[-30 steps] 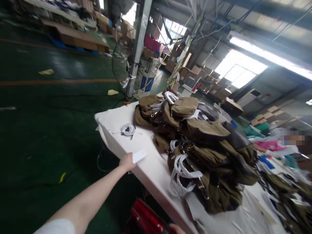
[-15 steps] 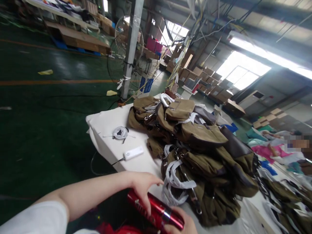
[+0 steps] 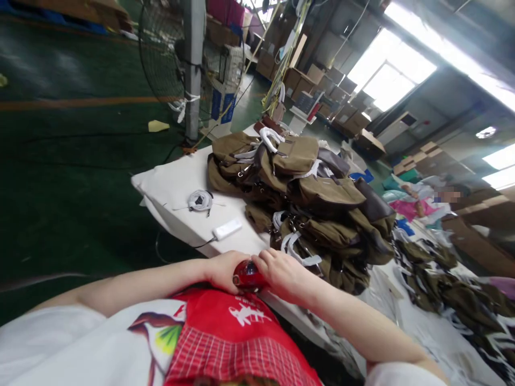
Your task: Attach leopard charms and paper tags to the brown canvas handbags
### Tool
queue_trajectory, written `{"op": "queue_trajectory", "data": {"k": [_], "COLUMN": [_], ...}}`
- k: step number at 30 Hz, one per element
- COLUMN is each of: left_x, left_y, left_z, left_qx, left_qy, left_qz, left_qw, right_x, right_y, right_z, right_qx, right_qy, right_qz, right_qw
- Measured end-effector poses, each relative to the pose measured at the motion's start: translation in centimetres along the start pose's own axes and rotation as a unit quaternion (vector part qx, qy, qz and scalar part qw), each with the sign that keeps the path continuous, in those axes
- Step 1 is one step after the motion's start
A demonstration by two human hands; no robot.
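A shiny red thermos bottle [image 3: 246,276] is between my two hands, close in front of the red apron, with one end turned up toward me. My left hand [image 3: 226,272] is closed round its left side. Over its right side my right hand [image 3: 280,272] is closed, fingers on the upper part. Just beyond the hands are the table edge and a white power bank-like box [image 3: 227,229] with a cable. A pile of olive-brown bags [image 3: 317,193] with wrapped handles lies ahead and to the right.
A coiled white cord [image 3: 200,200] lies on the white-covered table [image 3: 169,185]. Beyond its far corner stand a metal post [image 3: 193,69] and a large fan [image 3: 159,59]. More bags [image 3: 454,289] lie at right, with a person [image 3: 422,201] farther back.
The thermos has turned from lying lengthwise to nearly end-on and come closer to my body. My right hand and forearm have come into fuller view. The camera view has shifted.
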State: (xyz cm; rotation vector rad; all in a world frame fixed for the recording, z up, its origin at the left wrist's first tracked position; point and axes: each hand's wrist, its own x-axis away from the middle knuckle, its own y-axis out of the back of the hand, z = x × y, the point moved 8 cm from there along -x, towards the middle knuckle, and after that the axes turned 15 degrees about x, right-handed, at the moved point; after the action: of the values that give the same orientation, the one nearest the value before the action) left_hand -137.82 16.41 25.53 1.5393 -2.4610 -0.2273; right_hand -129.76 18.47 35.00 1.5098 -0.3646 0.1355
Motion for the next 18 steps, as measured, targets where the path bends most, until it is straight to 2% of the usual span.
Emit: {"op": "queue_trajectory", "data": {"k": [2,4,5,7,9,10,11,12,13,14,16,18], "left_x": [1.0,1.7,2.1,2.6,3.1,3.3,3.5,3.6,3.8,3.9,4.4,5.1], "left_y": [1.1,2.3,2.8,3.7,4.2,4.3,4.3,4.2,4.0,3.6,2.7,2.2], "left_z": [0.0,0.1,0.2,0.5,1.2,1.8,2.5,3.3,4.1,4.7,5.0,4.4], "left_qx": [-0.013,-0.072,-0.101,-0.139,-0.148,-0.143,-0.128,-0.098,-0.052,0.011,0.161,0.283], "left_qy": [-0.001,0.025,0.04,0.061,0.076,0.085,0.093,0.1,0.103,0.102,0.087,0.068], "left_qz": [-0.022,-0.057,-0.077,-0.114,-0.133,-0.132,-0.122,-0.102,-0.072,-0.031,0.072,0.168], "left_qw": [1.0,0.995,0.991,0.982,0.977,0.977,0.98,0.985,0.991,0.994,0.981,0.942], "right_x": [-0.7,-1.9,-2.7,-4.0,-4.9,-5.4,-5.9,-6.4,-6.7,-6.5,-5.3,-3.8], "right_y": [1.8,2.4,1.8,-1.1,-4.0,-4.7,-4.7,-4.0,-3.0,-1.9,-0.6,-0.4], "right_z": [-0.1,-2.2,-3.6,-5.2,-4.4,-3.6,-2.9,-2.0,-0.9,0.4,2.7,3.5], "right_qx": [-0.048,-0.166,-0.229,-0.317,-0.32,-0.279,-0.211,-0.126,-0.034,0.05,0.158,0.21], "right_qy": [0.051,0.03,-0.005,-0.075,-0.08,-0.064,-0.045,-0.018,0.021,0.07,0.179,0.248], "right_qz": [-0.021,-0.025,0.002,0.114,0.227,0.239,0.212,0.151,0.072,-0.013,-0.155,-0.259], "right_qw": [0.997,0.985,0.973,0.939,0.916,0.928,0.953,0.98,0.997,0.996,0.959,0.91]}}
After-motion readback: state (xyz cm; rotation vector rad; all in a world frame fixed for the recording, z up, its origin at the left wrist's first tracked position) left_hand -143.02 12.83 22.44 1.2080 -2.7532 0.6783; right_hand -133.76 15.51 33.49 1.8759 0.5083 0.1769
